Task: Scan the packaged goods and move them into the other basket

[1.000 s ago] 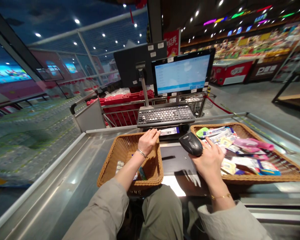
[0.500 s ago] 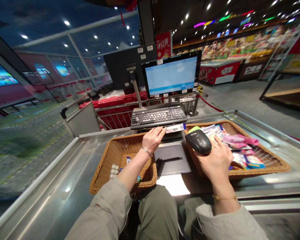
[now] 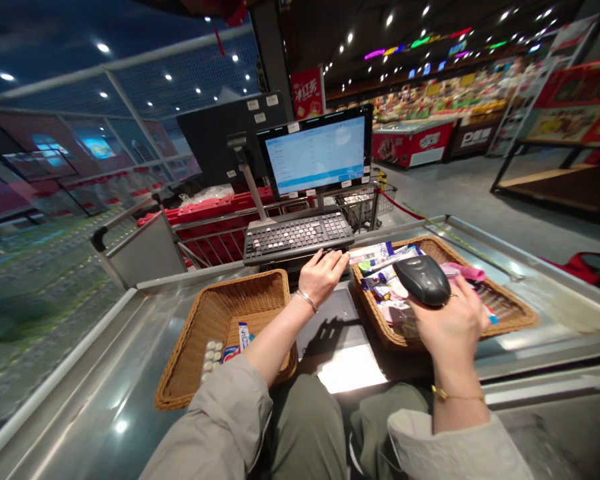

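My left hand pinches one end of a slim white packet with a dark blue tip. The packet reaches over the left rim of the right wicker basket. In my right hand is a black handheld barcode scanner, its rounded head above that basket. Small packaged goods fill the basket under it, among them a pink item; my hand and the scanner hide part of them. The left wicker basket holds a few small items, including a pack of round pale pieces, partly behind my forearm.
Beyond the baskets stand a black keyboard and a lit monitor. A grey pad lies between the baskets on the metal counter. Shopping carts with red crates are behind the counter.
The view has turned, so the scene sits further left. My left hand has carried the packet rightwards over the right basket's edge. The scanner stays in my right hand, shifted slightly right.
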Demonstrator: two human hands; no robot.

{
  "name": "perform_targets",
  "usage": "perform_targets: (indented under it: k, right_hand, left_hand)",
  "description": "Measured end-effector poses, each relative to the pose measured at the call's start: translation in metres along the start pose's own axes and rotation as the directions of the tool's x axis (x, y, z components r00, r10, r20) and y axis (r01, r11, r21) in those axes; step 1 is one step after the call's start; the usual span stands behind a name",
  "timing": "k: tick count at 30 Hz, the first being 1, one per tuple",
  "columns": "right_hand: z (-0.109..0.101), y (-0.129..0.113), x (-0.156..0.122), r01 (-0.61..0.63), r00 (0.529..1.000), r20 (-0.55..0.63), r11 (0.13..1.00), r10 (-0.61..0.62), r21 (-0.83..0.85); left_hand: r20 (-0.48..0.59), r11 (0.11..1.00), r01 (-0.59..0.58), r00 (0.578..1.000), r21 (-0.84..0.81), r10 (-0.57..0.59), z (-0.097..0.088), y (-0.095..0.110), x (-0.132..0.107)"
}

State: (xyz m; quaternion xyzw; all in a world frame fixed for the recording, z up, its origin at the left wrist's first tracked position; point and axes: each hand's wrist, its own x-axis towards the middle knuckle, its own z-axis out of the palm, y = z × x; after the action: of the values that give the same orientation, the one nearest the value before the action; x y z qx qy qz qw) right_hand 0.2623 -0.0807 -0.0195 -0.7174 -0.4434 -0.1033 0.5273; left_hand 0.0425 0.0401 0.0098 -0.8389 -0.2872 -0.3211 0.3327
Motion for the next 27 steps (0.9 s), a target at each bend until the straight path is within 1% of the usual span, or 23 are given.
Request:
perform_targets:
  k: [2,5,9,12,14,16,18,20,22,27]
  right_hand:
    - [-0.003,0.005,0.003,-0.043,0.998,-0.040,0.999,0.043,0.010]
    - [-0.008,0.011,0.006,-0.088,0.992,-0.088,0.996,0.089,0.022]
    - [-0.010,0.015,0.008,-0.115,0.986,-0.120,0.993,0.117,0.029]
    - [-0.010,0.019,0.008,-0.137,0.980,-0.142,0.990,0.140,0.026]
    - [-0.010,0.022,0.008,-0.157,0.976,-0.150,0.987,0.158,0.016]
    - [-0.009,0.026,0.009,-0.172,0.974,-0.148,0.985,0.172,0.010]
    - [-0.008,0.029,0.010,-0.180,0.973,-0.146,0.984,0.180,0.014]
    - [-0.007,0.031,0.010,-0.180,0.973,-0.145,0.984,0.181,0.019]
    - [-0.007,0.031,0.010,-0.178,0.974,-0.139,0.984,0.179,0.018]
    - [-0.005,0.027,0.006,-0.147,0.986,-0.084,0.989,0.147,0.000]
  left_hand:
    - [0.000,1.000,-0.007,1.000,-0.016,0.007,0.006,0.007,0.006]
    - [0.049,0.999,-0.004,0.999,-0.049,0.006,0.014,0.016,0.015]
    - [0.100,0.997,-0.006,0.995,-0.079,0.014,0.021,0.027,0.026]
    - [0.151,0.994,-0.008,0.988,-0.107,0.024,0.031,0.039,0.039]
    - [0.202,0.991,0.011,0.979,-0.132,0.016,0.039,0.050,0.051]
    - [0.258,0.988,0.061,0.966,-0.139,-0.023,0.048,0.061,0.062]
    - [0.308,0.986,0.091,0.950,-0.138,-0.045,0.053,0.069,0.068]
    - [0.344,0.986,0.099,0.938,-0.137,-0.046,0.054,0.073,0.069]
    - [0.360,0.987,0.092,0.932,-0.133,-0.039,0.051,0.072,0.063]
    - [0.370,0.992,0.079,0.928,-0.094,-0.039,0.031,0.061,0.035]
